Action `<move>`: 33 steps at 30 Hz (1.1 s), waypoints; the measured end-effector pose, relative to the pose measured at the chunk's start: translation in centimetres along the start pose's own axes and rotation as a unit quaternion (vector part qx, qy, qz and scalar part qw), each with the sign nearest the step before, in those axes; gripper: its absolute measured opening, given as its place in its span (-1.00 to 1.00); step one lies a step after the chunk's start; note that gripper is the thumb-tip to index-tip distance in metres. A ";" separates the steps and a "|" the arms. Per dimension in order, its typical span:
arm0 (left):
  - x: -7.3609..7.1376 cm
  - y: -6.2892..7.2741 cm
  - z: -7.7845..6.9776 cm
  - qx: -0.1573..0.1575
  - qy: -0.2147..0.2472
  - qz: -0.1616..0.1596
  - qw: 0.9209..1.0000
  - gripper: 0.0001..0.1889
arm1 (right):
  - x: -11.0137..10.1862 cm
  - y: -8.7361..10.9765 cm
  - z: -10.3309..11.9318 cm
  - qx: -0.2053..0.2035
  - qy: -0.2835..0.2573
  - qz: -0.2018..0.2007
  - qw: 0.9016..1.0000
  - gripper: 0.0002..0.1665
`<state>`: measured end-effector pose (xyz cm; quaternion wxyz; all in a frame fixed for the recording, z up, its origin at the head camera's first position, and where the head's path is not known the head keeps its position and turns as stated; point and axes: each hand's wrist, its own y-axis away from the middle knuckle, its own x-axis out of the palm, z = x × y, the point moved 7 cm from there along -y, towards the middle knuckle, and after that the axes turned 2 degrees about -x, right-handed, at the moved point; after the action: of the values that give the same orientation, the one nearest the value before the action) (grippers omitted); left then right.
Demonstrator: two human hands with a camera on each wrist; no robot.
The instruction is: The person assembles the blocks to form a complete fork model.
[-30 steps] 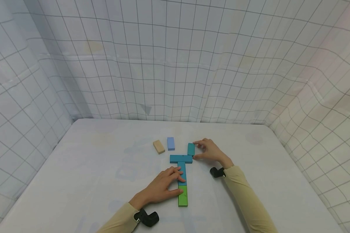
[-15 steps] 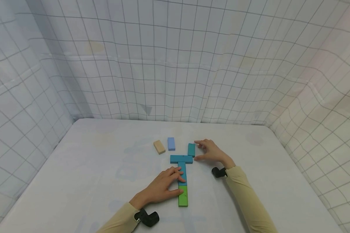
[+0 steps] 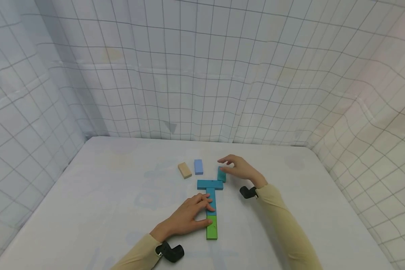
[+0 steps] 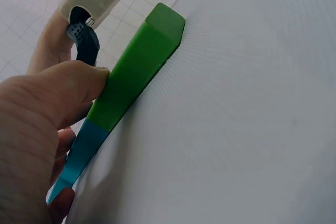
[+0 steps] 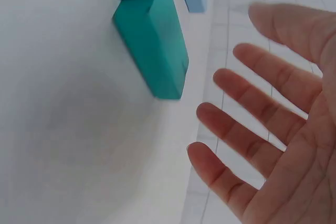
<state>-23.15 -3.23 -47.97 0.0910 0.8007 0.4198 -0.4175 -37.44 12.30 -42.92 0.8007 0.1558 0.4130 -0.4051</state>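
Note:
In the head view, my left hand rests on a line of blocks, its thumb touching the green block and its fingertips on the blue block beyond. The left wrist view shows the thumb against the green block. Across the far end of the blue block lies another blue block, forming a T. A teal block lies at the right end of that crossbar, partly covered by my right hand. Held above it, the right hand has spread fingers, apart from the teal block and holding nothing.
Behind the crossbar lie a light blue block and a tan wooden block, both apart from the T. The white tabletop is bounded by a gridded white curtain at the back and sides.
My right hand has come away from beside the teal block, risen and moved left over it. The teal block has slid slightly toward me. My left hand has stayed put.

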 end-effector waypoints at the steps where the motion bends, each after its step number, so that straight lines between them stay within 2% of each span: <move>1: 0.1 0.0 0.0 0.001 0.000 0.000 1.000 -0.70 | 0.2 -0.4 0.5 -0.013 0.007 0.005 1.000 -0.60; 5: 0.2 -0.1 0.1 0.005 0.002 -0.002 1.000 -0.70 | 1.5 -1.8 2.4 -0.047 0.059 0.044 0.996 -0.64; 10: 0.3 -0.1 0.2 0.009 -0.001 -0.004 1.000 -0.68 | 3.3 -3.0 3.8 -0.057 0.130 0.100 0.985 -0.58; 15: 0.2 -0.1 0.1 0.009 -0.002 -0.003 1.000 -0.67 | 4.2 -3.4 4.5 -0.058 0.156 0.135 0.977 -0.55; 21: 0.2 -0.1 0.2 0.007 -0.002 -0.002 1.000 -0.68 | 4.4 -3.2 4.7 -0.054 0.160 0.147 0.975 -0.55; 33: 0.0 0.0 0.0 0.013 -0.009 -0.010 1.000 -0.70 | 3.8 -2.3 4.1 -0.068 0.143 0.132 0.978 -0.58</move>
<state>-23.11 -3.26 -47.96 0.0803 0.7940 0.4212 -0.4310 -35.77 6.54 -43.18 0.7884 0.2107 0.5257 -0.2400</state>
